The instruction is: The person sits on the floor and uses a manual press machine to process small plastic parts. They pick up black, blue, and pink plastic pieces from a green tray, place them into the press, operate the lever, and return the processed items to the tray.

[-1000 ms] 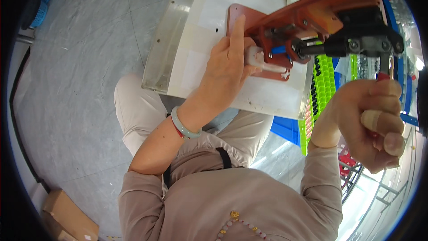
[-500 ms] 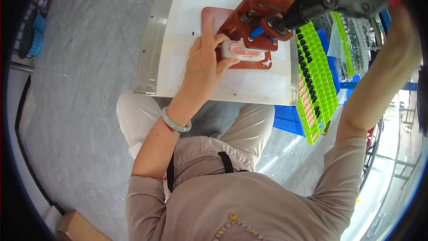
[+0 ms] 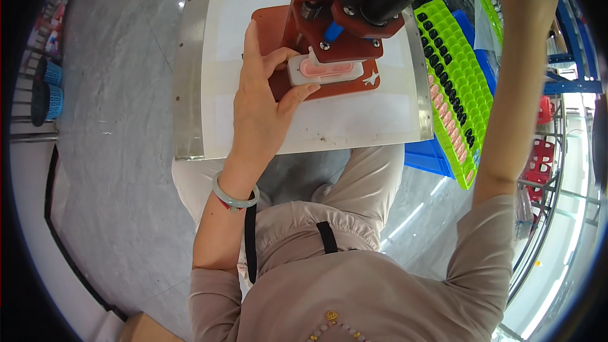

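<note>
My left hand (image 3: 258,109), with a pale bangle at its wrist, pinches the left end of a small white block (image 3: 296,76) between thumb and fingers. Its index finger stretches away along the reddish-brown base plate (image 3: 272,24). A glossy pink oval piece (image 3: 329,69) lies in the block, directly under the head of a reddish-brown hand press (image 3: 354,43). The press head partly covers the block's far side; whether it touches the pink piece I cannot tell. My right forearm (image 3: 516,88) reaches up past the press, and the hand is beyond the top edge.
The press stands on a white-topped table (image 3: 367,123) with a metal rim. To its right, a bright green tray (image 3: 453,82) holds rows of black and pink pieces, above a blue bin (image 3: 427,157). Blue baskets (image 3: 52,98) stand at the far left.
The view has shifted. My right arm has swung inward and upward, its hand leaving the picture; the black press arm now points more steeply away. My left hand keeps its hold on the white block.
</note>
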### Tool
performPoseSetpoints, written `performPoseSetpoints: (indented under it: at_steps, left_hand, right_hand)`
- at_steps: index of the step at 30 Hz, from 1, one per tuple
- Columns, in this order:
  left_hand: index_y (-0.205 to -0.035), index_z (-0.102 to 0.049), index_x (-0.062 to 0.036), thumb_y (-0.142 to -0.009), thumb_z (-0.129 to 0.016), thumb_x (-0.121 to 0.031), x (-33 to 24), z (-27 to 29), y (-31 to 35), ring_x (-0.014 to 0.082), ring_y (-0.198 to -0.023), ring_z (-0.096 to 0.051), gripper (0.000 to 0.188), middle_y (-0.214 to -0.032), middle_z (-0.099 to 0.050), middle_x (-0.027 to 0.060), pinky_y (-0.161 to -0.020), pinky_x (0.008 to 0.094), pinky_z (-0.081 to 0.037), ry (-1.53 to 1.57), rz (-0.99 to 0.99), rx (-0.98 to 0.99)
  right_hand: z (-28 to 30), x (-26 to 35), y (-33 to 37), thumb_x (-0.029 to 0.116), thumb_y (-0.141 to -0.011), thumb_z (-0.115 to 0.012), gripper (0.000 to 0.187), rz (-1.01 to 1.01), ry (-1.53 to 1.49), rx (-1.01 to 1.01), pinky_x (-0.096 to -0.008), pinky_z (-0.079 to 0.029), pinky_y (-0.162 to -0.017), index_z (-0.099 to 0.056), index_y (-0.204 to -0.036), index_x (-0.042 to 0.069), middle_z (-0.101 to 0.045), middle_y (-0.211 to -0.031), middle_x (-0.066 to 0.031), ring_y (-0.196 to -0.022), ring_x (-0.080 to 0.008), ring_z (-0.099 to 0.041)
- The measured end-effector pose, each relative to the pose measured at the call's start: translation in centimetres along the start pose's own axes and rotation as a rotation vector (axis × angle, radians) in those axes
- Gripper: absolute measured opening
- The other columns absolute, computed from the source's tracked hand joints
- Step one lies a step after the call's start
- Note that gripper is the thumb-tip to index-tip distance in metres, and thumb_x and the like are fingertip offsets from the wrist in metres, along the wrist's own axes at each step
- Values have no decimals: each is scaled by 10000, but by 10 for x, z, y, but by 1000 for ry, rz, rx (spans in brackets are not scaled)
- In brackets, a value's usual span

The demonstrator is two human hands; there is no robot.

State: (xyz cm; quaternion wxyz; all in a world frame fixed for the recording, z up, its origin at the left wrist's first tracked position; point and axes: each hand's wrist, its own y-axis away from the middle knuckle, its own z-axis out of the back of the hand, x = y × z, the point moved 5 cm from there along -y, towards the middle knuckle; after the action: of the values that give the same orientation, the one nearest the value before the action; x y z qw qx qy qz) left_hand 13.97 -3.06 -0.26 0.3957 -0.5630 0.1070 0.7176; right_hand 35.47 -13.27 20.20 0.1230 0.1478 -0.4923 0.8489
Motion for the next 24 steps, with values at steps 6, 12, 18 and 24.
performPoseSetpoints:
  at_steps: [6, 12, 18, 24]
  left_hand:
    - [-1445, -189, 11, -740, -768, -108, -4, -8, -2, 206, -1047, -583, 920, -1135, -616, 115, -943, 305, -427, 54, 42, 27]
    - [-1452, -142, 3, -730, -750, -52, -4, -12, -8, 229, -1077, -582, 945, -1124, -644, 115, -950, 334, -435, 54, -21, 37]
    - [-1412, -277, 16, -715, -771, -47, -8, -14, -7, 185, -1080, -550, 857, -1109, -635, 82, -989, 332, -400, 74, -26, 7]
    - [-1408, -301, 5, -670, -822, -91, -12, -13, 8, 174, -1027, -590, 909, -1042, -671, 77, -880, 302, -463, 49, -81, 44]
  right_hand:
    - [-39, -13, 182, 85, -738, -736, 387, -179, -12, 381, -358, -420, -921, -619, -1103, 34, -514, -1249, -115, -1137, -290, -461]
    - [-82, -13, 185, 141, -716, -773, 380, -351, -219, 476, -404, -426, -924, -655, -1066, 54, -413, -1319, -155, -1225, -359, -337]
    - [-76, -6, 182, 72, -723, -757, 336, -480, -321, 380, -323, -493, -812, -652, -1036, 10, -422, -1310, -150, -1220, -332, -356]
    - [-39, 14, 202, 23, -717, -755, 298, -454, -332, 397, -281, -500, -701, -649, -994, 10, -592, -1059, -109, -908, -232, -598]
